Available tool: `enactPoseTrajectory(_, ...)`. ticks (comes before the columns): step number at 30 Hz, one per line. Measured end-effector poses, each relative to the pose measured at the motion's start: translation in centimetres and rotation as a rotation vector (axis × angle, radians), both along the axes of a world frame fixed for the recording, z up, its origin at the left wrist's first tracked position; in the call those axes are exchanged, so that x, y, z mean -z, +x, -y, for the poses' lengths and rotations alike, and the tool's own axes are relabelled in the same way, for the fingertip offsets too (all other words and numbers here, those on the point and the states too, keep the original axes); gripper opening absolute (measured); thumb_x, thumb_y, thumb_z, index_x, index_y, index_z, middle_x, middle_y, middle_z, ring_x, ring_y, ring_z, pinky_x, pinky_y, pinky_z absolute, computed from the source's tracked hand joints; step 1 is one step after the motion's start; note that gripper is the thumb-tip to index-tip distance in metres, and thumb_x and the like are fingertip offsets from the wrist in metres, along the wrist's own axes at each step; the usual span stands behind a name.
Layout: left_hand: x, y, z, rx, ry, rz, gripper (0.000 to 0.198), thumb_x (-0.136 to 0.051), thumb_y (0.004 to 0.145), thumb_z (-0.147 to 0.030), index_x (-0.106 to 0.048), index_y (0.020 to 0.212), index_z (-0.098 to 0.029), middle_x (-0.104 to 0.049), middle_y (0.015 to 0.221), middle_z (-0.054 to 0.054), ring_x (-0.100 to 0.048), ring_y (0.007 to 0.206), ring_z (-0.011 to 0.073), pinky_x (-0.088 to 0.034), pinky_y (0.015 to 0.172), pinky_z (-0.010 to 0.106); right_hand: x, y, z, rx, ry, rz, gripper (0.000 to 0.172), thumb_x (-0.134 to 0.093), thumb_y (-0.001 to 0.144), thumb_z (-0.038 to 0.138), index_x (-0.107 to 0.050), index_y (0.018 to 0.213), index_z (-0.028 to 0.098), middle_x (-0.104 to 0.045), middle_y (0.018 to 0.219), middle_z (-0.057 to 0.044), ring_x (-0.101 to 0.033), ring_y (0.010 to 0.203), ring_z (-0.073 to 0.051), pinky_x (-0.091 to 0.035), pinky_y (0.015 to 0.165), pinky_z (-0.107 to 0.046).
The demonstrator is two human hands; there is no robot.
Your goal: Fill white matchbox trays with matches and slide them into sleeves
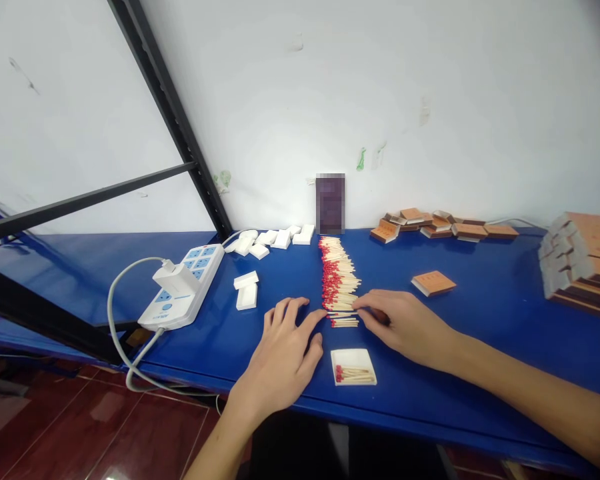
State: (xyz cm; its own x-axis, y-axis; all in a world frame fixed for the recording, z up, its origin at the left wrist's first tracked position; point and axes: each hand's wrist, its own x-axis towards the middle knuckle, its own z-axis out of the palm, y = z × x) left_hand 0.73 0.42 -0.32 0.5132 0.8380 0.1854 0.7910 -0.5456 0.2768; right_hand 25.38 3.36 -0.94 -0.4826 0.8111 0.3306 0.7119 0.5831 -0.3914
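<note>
A long row of red-headed matchsticks (341, 280) runs away from me across the blue table, heads to the left. My left hand (283, 353) has its fingers spread over the tabletop, its index fingertip at the match heads near the row's front end. On the opposite side, the thumb and index finger of my right hand (410, 327) come together at the bare wooden ends of the front matchsticks. A few matchsticks (345, 323) lie just apart in front. Closer to me is a white matchbox tray (349, 357) partly filled with matches.
White trays (281, 239) lie in a heap at the back left, with two more trays (247, 297) nearer. Orange matchbox sleeves (470, 231) are piled behind; one sleeve (434, 283) lies alone. Stacked sleeves (587, 263) stand right. A power strip (183, 293) sits left beside a black frame (180, 120).
</note>
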Motion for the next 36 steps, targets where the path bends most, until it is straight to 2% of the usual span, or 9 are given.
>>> enactPoseTrajectory(7, -0.02, -0.02, -0.08, 0.005, -0.007, 0.005, 0.037, -0.038, 0.103, -0.027, -0.048, 0.139, -0.028, -0.043, 0.144, 0.009, -0.033, 0.136, 0.0287, -0.035, 0.11, 0.053, -0.19, 0.04, -0.19, 0.038, -0.022, 0.036, 0.016, -0.052, 0.09, 0.016, -0.064, 0.081, 0.019, -0.058, 0.065, 0.001, -0.052, 0.058, -0.014, -0.039, 0.058, -0.027)
enactPoseTrajectory(18, -0.02, -0.04, 0.06, 0.033, 0.003, 0.028, 0.036, -0.04, 0.103, -0.024, -0.051, 0.137, -0.027, -0.044, 0.143, 0.009, -0.035, 0.135, 0.0291, -0.037, 0.11, 0.053, -0.09, 0.19, -0.04, 0.021, -0.06, 0.056, 0.014, -0.049, 0.093, 0.018, -0.058, 0.083, 0.021, -0.058, 0.067, 0.002, -0.051, 0.059, -0.013, -0.037, 0.058, -0.026)
enactPoseTrajectory(25, -0.25, 0.01, 0.16, 0.087, 0.009, 0.037, 0.035, -0.041, 0.101, -0.02, -0.055, 0.132, -0.027, -0.046, 0.143, 0.009, -0.036, 0.136, 0.0301, -0.037, 0.111, 0.054, 0.22, -0.11, -0.17, 0.038, -0.009, 0.099, 0.013, -0.052, 0.092, 0.02, -0.059, 0.081, 0.021, -0.058, 0.064, 0.002, -0.051, 0.056, -0.013, -0.035, 0.055, -0.025)
enactPoseTrajectory(31, 0.05, 0.01, 0.07, 0.049, 0.013, 0.043, 0.04, -0.041, 0.102, -0.023, -0.048, 0.141, -0.027, -0.044, 0.144, 0.01, -0.036, 0.136, 0.0296, -0.038, 0.111, 0.053, 0.42, 0.04, -0.37, 0.009, -0.006, 0.087, 0.015, -0.051, 0.094, 0.022, -0.066, 0.092, 0.022, -0.063, 0.068, 0.001, -0.056, 0.06, -0.014, -0.039, 0.058, -0.026)
enactPoseTrajectory(36, 0.2, -0.05, 0.07, 0.019, 0.013, 0.021, 0.043, -0.04, 0.102, -0.024, -0.044, 0.145, -0.026, -0.042, 0.146, 0.011, -0.032, 0.139, 0.0309, -0.035, 0.113, 0.055, 0.37, 0.22, -0.28, -0.043, -0.036, 0.053, 0.027, -0.046, 0.098, 0.022, -0.072, 0.107, 0.023, -0.072, 0.084, -0.002, -0.064, 0.073, -0.016, -0.044, 0.066, -0.027)
